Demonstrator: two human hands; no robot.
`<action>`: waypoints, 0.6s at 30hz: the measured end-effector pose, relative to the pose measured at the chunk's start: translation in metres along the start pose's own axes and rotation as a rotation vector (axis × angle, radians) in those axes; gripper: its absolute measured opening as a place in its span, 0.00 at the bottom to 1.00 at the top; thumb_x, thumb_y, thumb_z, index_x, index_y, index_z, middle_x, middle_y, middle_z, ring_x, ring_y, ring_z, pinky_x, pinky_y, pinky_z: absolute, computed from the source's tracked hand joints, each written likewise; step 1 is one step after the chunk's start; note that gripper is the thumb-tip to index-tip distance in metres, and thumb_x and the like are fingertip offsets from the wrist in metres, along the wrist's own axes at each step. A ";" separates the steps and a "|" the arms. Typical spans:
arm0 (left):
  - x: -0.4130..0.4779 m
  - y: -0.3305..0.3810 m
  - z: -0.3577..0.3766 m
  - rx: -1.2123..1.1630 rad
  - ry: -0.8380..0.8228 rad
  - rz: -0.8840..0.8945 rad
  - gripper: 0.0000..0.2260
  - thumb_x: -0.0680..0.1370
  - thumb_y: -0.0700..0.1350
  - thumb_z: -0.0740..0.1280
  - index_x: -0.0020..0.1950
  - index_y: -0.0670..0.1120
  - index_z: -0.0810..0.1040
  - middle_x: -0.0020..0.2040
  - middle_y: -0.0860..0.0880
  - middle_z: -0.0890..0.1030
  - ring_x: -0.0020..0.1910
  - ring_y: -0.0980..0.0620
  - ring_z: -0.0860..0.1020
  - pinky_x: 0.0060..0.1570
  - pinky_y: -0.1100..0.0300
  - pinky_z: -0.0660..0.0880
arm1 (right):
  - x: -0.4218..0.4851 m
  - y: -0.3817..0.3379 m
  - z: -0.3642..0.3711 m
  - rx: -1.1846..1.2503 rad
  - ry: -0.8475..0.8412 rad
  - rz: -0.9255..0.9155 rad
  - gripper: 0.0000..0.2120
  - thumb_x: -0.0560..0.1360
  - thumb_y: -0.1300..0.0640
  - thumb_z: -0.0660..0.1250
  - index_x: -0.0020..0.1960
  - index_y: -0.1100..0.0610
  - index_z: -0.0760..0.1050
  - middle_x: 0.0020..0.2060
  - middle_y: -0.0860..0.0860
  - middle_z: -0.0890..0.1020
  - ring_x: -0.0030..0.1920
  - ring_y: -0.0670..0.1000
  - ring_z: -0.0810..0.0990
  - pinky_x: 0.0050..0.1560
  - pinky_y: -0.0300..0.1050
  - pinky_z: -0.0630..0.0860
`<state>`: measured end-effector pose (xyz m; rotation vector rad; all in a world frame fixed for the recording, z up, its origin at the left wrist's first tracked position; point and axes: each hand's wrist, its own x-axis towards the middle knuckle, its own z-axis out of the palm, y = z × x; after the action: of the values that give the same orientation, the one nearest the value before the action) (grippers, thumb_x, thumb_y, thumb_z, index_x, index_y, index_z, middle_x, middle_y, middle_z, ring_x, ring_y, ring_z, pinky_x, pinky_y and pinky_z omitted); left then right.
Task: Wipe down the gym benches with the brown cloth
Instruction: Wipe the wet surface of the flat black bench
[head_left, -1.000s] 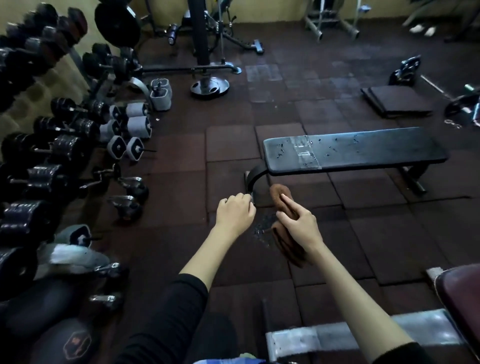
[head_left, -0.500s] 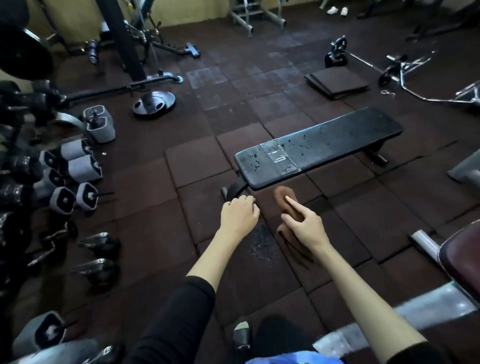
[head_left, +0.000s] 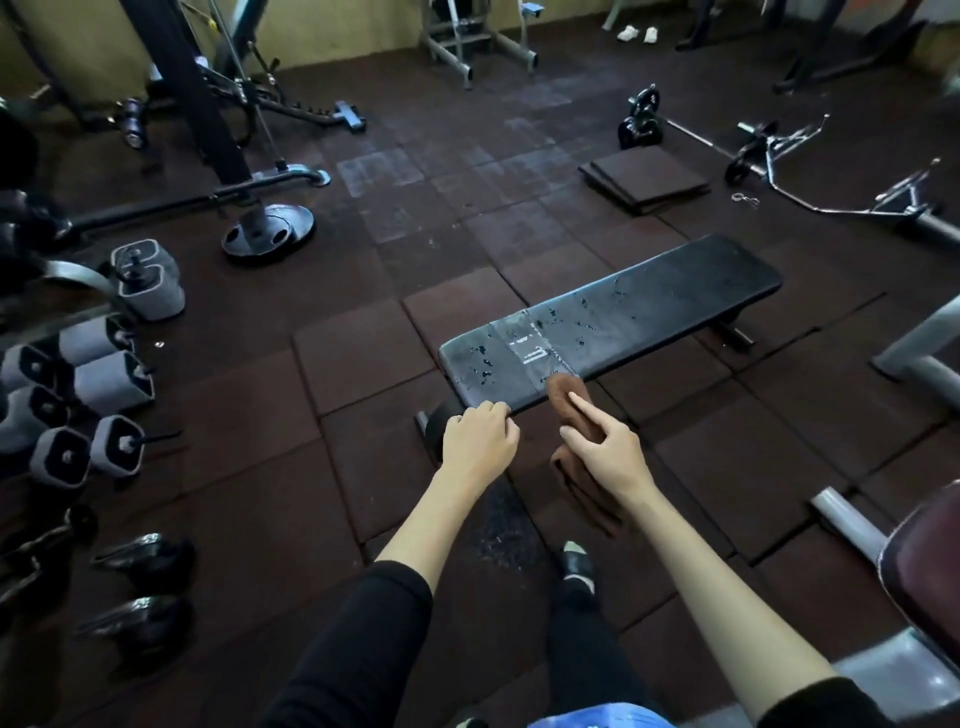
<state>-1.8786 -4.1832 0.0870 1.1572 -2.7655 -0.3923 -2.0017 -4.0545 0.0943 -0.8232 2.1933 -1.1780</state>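
1. Since the earlier frames, both hands had come closer to the bench (head_left: 623, 322), which had slid from the upper right toward the middle of the view as the person stepped up to its near end.
2. Left of the bench, dumbbells (head_left: 111, 384) lay on the floor, well apart from it.
3. At the bench's near left corner, the left hand (head_left: 480, 441) was curled into a loose fist, holding nothing, with its knuckles at or just over the pad's edge; contact could not be told.
4. Just right of that corner, the right hand (head_left: 608, 457) pinched the brown cloth (head_left: 566, 395) between thumb and outstretched fingers. The cloth's top end overlapped the bench's near edge, and its tail hung below the hand.
5. To wipe well, the cloth probably needed spreading flat under the palm, then long overlapping strokes toward the far end, with extra pressure over the flaked, taped patch (head_left: 524, 348).
6. Right of the bench, a second, reddish bench (head_left: 924, 571) waited.
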 end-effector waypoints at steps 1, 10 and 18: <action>0.013 0.003 0.003 -0.001 0.011 -0.006 0.13 0.79 0.46 0.56 0.58 0.45 0.76 0.56 0.47 0.79 0.53 0.45 0.77 0.50 0.54 0.70 | 0.016 0.003 -0.005 0.001 -0.004 -0.004 0.23 0.73 0.55 0.70 0.68 0.48 0.73 0.63 0.49 0.78 0.63 0.45 0.74 0.57 0.32 0.66; 0.143 0.062 0.051 -0.013 0.060 -0.145 0.14 0.79 0.46 0.55 0.59 0.45 0.76 0.56 0.47 0.79 0.53 0.45 0.77 0.49 0.54 0.70 | 0.174 0.038 -0.069 -0.062 -0.134 -0.091 0.23 0.73 0.55 0.71 0.68 0.49 0.74 0.62 0.49 0.79 0.62 0.45 0.75 0.61 0.36 0.67; 0.195 0.094 0.073 -0.070 0.114 -0.294 0.14 0.79 0.46 0.56 0.59 0.44 0.77 0.55 0.46 0.79 0.51 0.44 0.78 0.48 0.54 0.71 | 0.257 0.056 -0.093 -0.141 -0.280 -0.155 0.23 0.73 0.56 0.70 0.68 0.49 0.73 0.62 0.50 0.78 0.62 0.47 0.75 0.60 0.36 0.67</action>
<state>-2.0950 -4.2450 0.0451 1.5214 -2.4692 -0.4322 -2.2556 -4.1620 0.0532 -1.1604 2.0264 -0.9200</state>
